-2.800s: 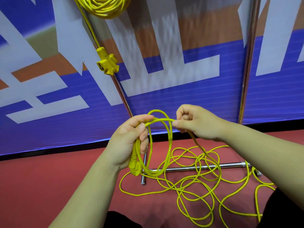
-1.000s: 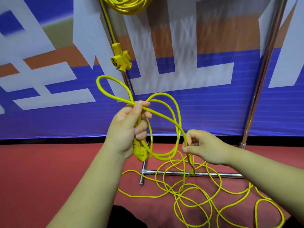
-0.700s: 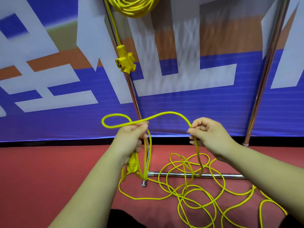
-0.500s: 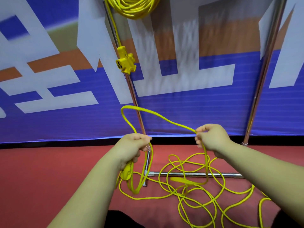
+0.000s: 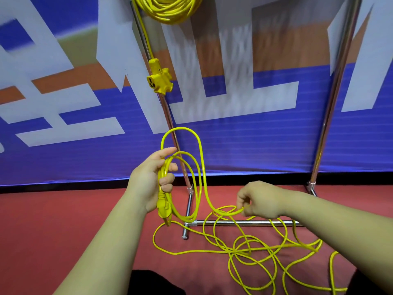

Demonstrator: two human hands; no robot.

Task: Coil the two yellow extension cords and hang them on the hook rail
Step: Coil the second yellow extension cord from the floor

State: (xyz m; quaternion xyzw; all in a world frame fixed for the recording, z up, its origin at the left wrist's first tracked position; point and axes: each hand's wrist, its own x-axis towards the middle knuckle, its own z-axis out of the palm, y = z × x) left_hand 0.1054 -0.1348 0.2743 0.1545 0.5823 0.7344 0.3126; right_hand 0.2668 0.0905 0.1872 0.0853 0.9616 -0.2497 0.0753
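Observation:
My left hand (image 5: 150, 177) grips a few loops of a yellow extension cord (image 5: 197, 167), with its yellow plug (image 5: 163, 208) hanging below my fist. One loop stands up above the hand. Lower and to the right, my right hand (image 5: 260, 199) pinches the same cord where it runs down to a loose tangle (image 5: 251, 252) on the red floor. A second yellow cord, coiled (image 5: 168, 7), hangs at the top edge. Its three-way socket end (image 5: 159, 78) dangles below. The hook it hangs from is out of view.
A chrome rack stands ahead: a slanted left post (image 5: 170, 116), a right post (image 5: 333, 86), and a floor bar with a foot (image 5: 234, 222) under the tangle. Behind it is a blue, white and orange banner (image 5: 234, 135). The red floor (image 5: 53, 226) stretches to the left.
My right hand dropped from chest height down toward the floor, sliding along the cord. My left hand rose slightly and now holds one more loop.

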